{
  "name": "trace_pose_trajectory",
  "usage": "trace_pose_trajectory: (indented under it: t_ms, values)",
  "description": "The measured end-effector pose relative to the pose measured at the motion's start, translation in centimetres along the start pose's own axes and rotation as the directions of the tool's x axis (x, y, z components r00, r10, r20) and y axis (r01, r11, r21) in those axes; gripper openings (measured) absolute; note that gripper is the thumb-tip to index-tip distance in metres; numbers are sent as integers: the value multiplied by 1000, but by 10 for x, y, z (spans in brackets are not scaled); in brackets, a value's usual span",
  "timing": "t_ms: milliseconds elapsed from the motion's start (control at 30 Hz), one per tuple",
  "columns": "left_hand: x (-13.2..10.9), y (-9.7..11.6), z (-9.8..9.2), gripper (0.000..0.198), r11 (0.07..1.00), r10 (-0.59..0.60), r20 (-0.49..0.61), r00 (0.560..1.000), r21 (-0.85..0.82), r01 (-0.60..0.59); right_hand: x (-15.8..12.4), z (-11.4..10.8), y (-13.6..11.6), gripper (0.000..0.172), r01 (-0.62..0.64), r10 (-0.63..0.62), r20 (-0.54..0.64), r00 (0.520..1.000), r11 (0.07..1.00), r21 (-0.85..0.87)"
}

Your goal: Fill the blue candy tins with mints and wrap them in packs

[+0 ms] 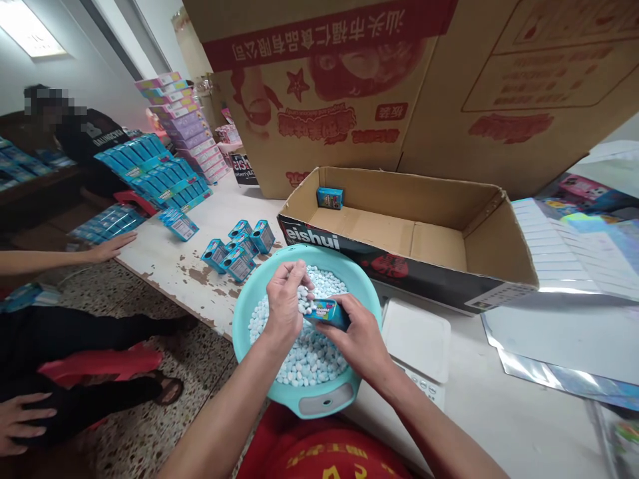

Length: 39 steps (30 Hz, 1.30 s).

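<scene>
A turquoise plastic basin (307, 253) filled with small pale-blue and white candies (312, 366) sits in front of me. Above the candies, my right hand (362, 332) is closed around a small blue candy box (334, 314), which lies tilted on its side. Its end faces my left hand (287, 299), whose curled fingers hold several candies (305, 301) right at that end of the box. The box's opening is mostly hidden by the candies and fingers.
A long open carton (414, 266) behind the basin holds one blue box (330, 197). Several blue boxes (239, 263) stand left of the basin. A white scale (418, 339) lies to the right. Another person's hand (112, 247) rests on the table's left edge.
</scene>
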<state>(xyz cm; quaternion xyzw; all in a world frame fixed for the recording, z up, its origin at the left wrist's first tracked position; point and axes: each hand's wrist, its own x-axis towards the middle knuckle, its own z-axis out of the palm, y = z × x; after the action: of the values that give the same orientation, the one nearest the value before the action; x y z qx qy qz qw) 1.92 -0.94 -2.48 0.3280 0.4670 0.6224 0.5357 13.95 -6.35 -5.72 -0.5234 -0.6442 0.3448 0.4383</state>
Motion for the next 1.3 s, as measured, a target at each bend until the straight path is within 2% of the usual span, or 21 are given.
trace_pose_trajectory:
  t_ms: [300, 500, 667, 833, 933, 1100, 1200, 1300]
  values:
    - [-1, 0, 5, 31, 999, -14, -9, 1000, 42, 14, -2, -1, 1, 24, -20, 21, -13, 1000, 1000, 24]
    - [-3, 3, 10, 32, 995, -78, 42, 996, 61, 75, -4, -3, 3, 24, -54, 55, -14, 998, 997, 50]
    - [4, 15, 2, 30, 1000, -14, 23, 1000, 3, 14, -4, -12, 3, 27, -71, 80, -75, 994, 990, 124]
    - [7, 11, -9, 32, 997, -75, -23, 997, -18, 75, -1, -12, 9, 29, -141, 153, -55, 987, 975, 174]
    - [8, 8, -12, 31, 998, -57, -45, 997, -30, 56, 1, -9, 11, 33, -153, 174, -76, 982, 961, 229]
    - [7, 15, -10, 30, 999, -14, -73, 997, -40, 11, 6, -3, 11, 32, -145, 160, -44, 986, 960, 240]
    - [2, 13, -4, 28, 998, 63, -49, 997, -15, -64, 6, 2, 11, 31, -130, 144, -60, 988, 972, 196]
    - [-2, 6, 2, 25, 996, 85, -16, 996, 23, -85, 5, 6, 10, 26, -125, 134, -37, 990, 974, 187]
